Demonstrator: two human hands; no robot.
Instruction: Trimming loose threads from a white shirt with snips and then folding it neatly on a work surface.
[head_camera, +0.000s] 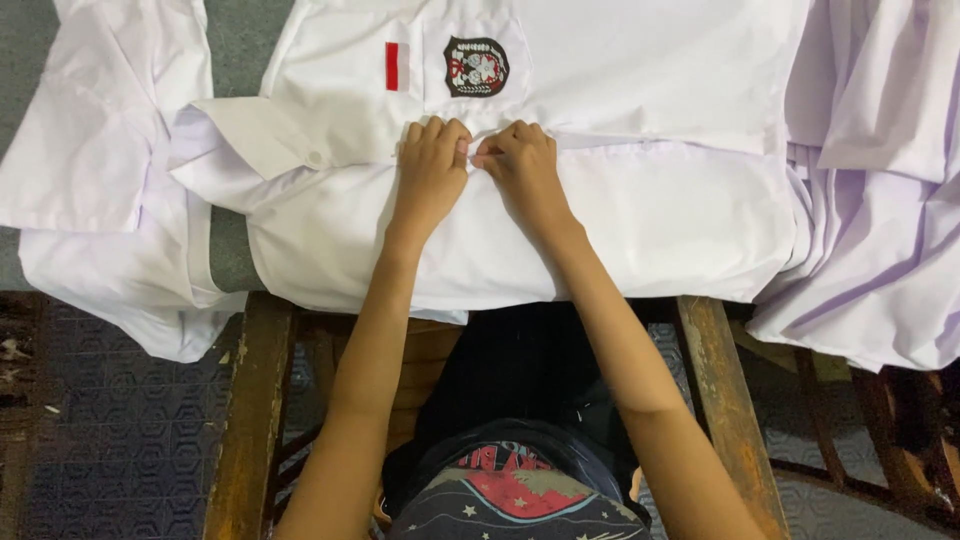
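We see the white shirt (600, 210) spread flat across the counter (225, 250), its crest badge (476, 67) on the far side; our left hand (432, 165) and right hand (520, 165) meet at its front seam, each grip pinched closed on the cloth; more white garments (880, 200) lie right.

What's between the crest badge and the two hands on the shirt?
Only plain white shirt cloth lies between the badge and the left hand and right hand, seen in the head view.
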